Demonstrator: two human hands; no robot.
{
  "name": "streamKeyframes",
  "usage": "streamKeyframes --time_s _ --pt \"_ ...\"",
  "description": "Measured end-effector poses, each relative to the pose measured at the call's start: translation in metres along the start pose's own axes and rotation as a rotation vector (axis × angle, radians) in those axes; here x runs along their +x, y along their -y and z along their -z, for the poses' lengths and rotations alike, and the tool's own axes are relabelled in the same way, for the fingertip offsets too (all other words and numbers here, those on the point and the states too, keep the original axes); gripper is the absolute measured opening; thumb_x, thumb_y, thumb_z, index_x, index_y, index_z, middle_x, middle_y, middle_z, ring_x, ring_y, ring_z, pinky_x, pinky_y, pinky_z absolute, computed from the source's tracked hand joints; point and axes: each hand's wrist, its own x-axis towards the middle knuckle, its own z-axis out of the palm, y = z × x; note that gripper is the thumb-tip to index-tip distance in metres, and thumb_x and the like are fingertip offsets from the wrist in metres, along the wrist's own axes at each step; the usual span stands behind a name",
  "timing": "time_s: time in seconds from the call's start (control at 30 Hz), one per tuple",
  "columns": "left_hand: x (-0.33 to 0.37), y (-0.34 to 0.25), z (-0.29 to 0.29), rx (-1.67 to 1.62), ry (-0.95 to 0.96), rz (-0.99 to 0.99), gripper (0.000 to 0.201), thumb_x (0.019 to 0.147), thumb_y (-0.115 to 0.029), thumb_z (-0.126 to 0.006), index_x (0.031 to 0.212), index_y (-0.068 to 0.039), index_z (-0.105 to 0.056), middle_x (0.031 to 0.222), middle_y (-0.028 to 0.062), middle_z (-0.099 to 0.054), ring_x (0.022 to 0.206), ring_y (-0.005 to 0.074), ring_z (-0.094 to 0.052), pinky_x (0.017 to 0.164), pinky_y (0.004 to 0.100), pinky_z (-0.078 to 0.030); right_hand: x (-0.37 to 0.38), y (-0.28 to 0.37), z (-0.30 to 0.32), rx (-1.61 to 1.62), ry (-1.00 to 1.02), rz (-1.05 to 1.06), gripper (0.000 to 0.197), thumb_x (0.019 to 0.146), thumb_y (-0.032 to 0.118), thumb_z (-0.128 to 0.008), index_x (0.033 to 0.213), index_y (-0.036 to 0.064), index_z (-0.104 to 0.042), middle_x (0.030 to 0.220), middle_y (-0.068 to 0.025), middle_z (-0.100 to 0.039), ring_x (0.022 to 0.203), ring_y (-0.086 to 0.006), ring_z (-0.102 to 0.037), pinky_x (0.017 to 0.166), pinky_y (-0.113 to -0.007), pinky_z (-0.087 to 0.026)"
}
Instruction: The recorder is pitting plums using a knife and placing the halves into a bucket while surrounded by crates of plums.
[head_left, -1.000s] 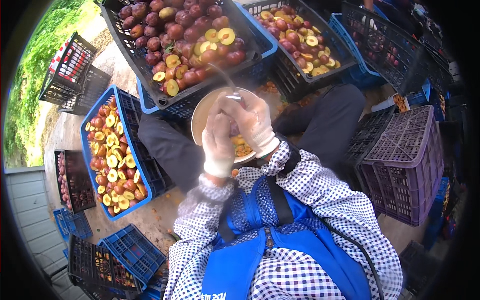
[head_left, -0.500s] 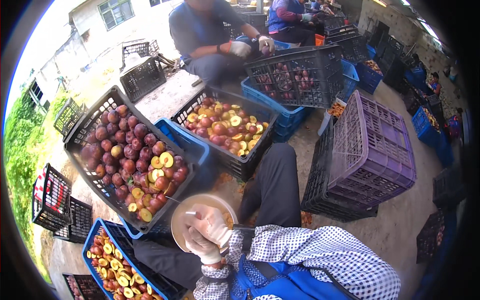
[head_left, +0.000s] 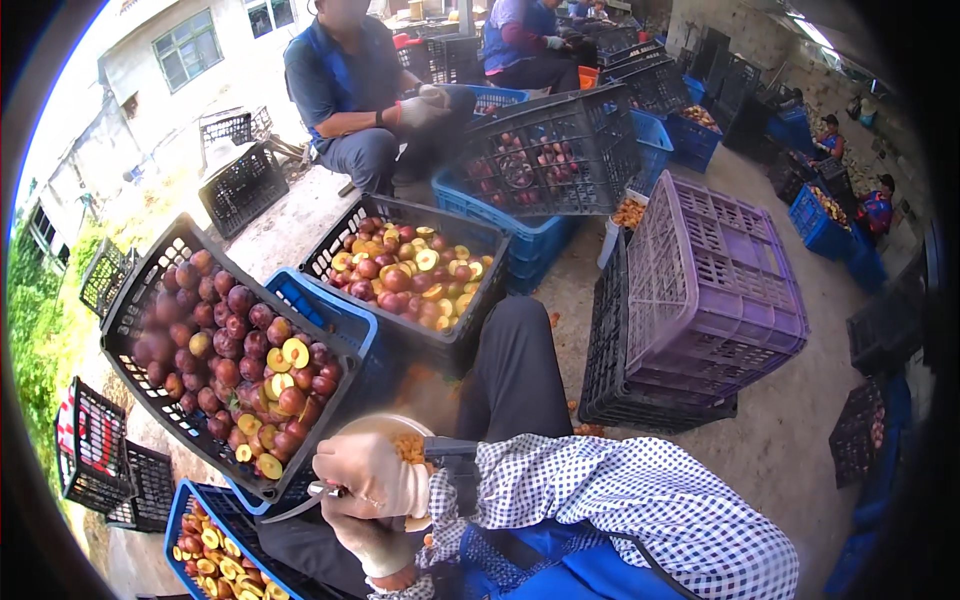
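Observation:
Both my hands wear pale gloves and meet low in the middle, over a round basin (head_left: 370, 424) with orange-brown bits inside. My right hand (head_left: 372, 474) is closed around a small knife (head_left: 298, 507), its thin curved blade pointing down to the left. Just below and against it, my left hand (head_left: 368, 538) has its fingers curled in; whatever they may hold is hidden. Beside my hands on the left, a tilted black crate (head_left: 122, 335) contains whole dark red plums (head_left: 230, 330) and, at its near end, several halved yellow-fleshed plums (head_left: 268, 465).
Another black crate (head_left: 470, 328) of cut plums stands ahead, and a blue crate (head_left: 178, 515) of plum halves at lower left. Stacked purple crates (head_left: 715, 290) rise at right. A gloved co-worker (head_left: 360, 110) sits opposite, near a tilted black crate (head_left: 600, 150) of plums.
My hands have moved left and slightly down in the picture, and the knife blade has swung from upper left to lower left. The view has shifted; the co-worker's hands are now together.

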Motion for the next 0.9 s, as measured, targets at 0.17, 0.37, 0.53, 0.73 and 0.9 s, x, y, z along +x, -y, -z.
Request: streamKeyframes --time_s 0.17,0.37,0.53,0.73,0.9 --pt "0.028 0.0 0.061 -0.136 0.512 0.141 0.058 0.099 -0.059 -0.044 0.131 -0.012 -0.056 0.113 0.0046 -0.064 0.095 0.018 -0.068 0.07 0.031 -0.059 0.001 0.005 0.003 -0.03 0.118 0.078 0.024 0.08 0.023 -0.069 0.076 0.0057 -0.053 0.076 -0.012 -0.051 0.074 -0.0343 -0.057 0.064 -0.044 -0.045" --pt "0.026 0.022 0.013 0.754 0.054 -0.797 0.058 0.108 -0.043 -0.032 0.134 0.005 -0.052 0.124 0.0148 -0.061 0.114 0.0238 -0.059 0.102 0.0361 -0.043 -0.024 -0.011 -0.007 0.104 0.022 -0.542 0.037 0.09 0.038 -0.066 0.079 0.0031 -0.058 0.075 -0.0159 -0.062 0.074 -0.0327 -0.063 0.067 -0.042 -0.047" --pt "0.017 0.025 0.027 0.762 -0.051 -0.867 0.055 0.108 -0.038 -0.035 0.134 0.007 -0.052 0.124 0.0213 -0.062 0.114 0.032 -0.061 0.102 0.0397 -0.048 -0.035 -0.018 -0.035 0.022 -0.083 -0.432 0.034 0.09 0.036 -0.066 0.081 0.0041 -0.061 0.078 -0.0182 -0.064 0.077 -0.0366 -0.065 0.068 -0.043 -0.048" --pt "0.033 0.022 0.018 0.075 -0.015 -0.23 0.044 0.106 -0.04 -0.043 0.131 -0.004 -0.054 0.123 0.0064 -0.06 0.118 0.0182 -0.055 0.102 0.0323 -0.044 -0.001 -0.017 -0.014 0.043 -0.099 -0.162 0.014 0.071 0.007 -0.07 0.07 0.0037 -0.057 0.065 -0.0114 -0.054 0.058 -0.0272 -0.055 0.056 -0.036 -0.045" --pt "0.017 0.006 0.022 -0.137 0.049 -0.167 0.05 0.104 -0.046 -0.046 0.135 -0.007 -0.053 0.125 0.007 -0.061 0.115 0.0204 -0.06 0.096 0.0343 -0.051 0.002 -0.016 -0.02 -0.011 0.111 0.029 0.013 0.069 0.008 -0.073 0.081 0.003 -0.068 0.071 -0.0121 -0.061 0.063 -0.028 -0.063 0.057 -0.035 -0.05"
